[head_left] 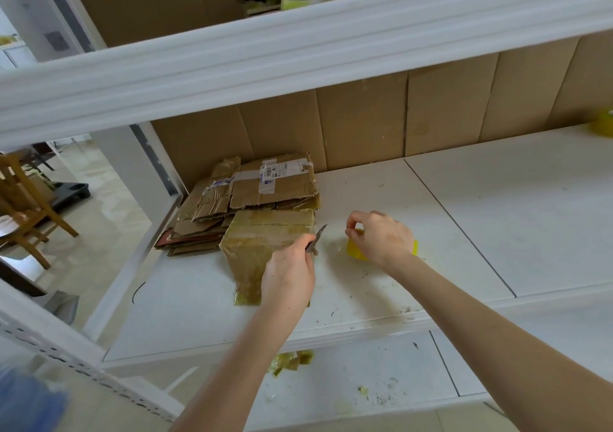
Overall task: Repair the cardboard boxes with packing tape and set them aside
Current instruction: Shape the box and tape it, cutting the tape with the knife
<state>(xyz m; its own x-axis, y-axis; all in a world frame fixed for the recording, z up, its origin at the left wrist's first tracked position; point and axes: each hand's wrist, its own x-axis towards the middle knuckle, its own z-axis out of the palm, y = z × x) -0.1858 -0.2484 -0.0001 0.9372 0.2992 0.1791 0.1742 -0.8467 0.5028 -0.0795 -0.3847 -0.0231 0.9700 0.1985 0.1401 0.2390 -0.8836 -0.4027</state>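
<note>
Nearest, on the lower shelf, lie crumpled scraps of yellowish tape. Above it two bare forearms reach over the white middle shelf. The left hand has its fingers curled round a small blade, whose tip points up and right at the right-hand edge of the taped box. That box lies on the middle shelf, left of centre, wrapped in glossy brownish tape, with a loose tape end trailing towards the shelf's front edge. Just right of it the right hand hovers over or rests on a yellow tape roll, thumb and forefinger tips meeting in a pinch at the roll's left side; whether tape lies between them I cannot tell. Behind the box and touching it sits a stack of flattened cardboard boxes, the top one bearing a white label. Brown cardboard sheets line the back of the shelf, and another yellow object shows at the far right.
</note>
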